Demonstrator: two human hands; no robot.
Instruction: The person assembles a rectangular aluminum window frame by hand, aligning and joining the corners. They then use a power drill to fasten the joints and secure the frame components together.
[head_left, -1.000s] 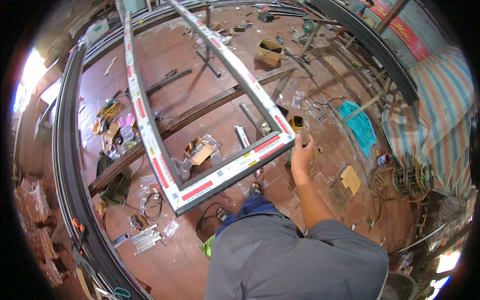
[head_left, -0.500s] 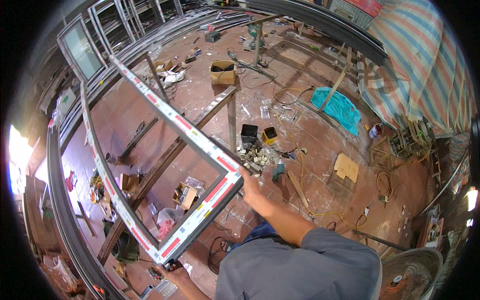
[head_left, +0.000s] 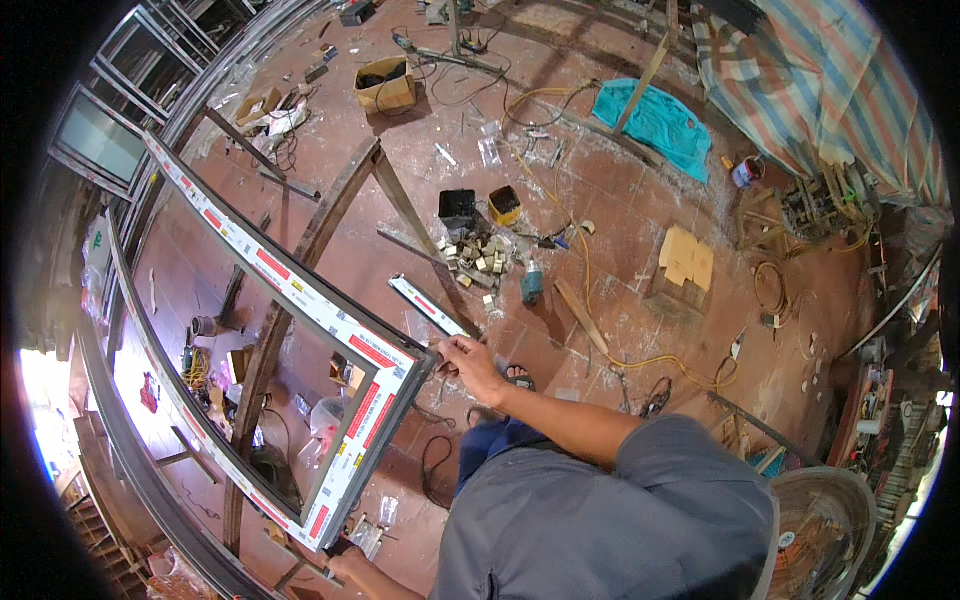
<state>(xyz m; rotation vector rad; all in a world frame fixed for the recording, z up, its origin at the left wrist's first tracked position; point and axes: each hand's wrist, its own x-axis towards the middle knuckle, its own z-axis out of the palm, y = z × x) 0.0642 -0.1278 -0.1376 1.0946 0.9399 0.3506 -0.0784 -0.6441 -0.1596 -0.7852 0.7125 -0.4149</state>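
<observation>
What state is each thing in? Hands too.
Frame: unglazed, floor showing through
Right hand: fingers bent at the frame's near right corner, grip unclear
Left hand: at its near left corner, partly hidden
Cardboard box: open, dark contents
Black bin: open-topped
Yellow container: open-topped
Cardboard sheet: lying flat
Turquoise sheet: spread out
Striped tarp: draped in folds

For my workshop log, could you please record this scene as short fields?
Main thing: long rectangular frame with white-and-red film
Right hand: gripping the frame's near right corner
Left hand: at the near left corner; grip partly hidden
Under the frame: brown wooden beam
Floor, ahead: black square container, yellow square container, brown cardboard box
Floor, right: crumpled turquoise sheet
</observation>
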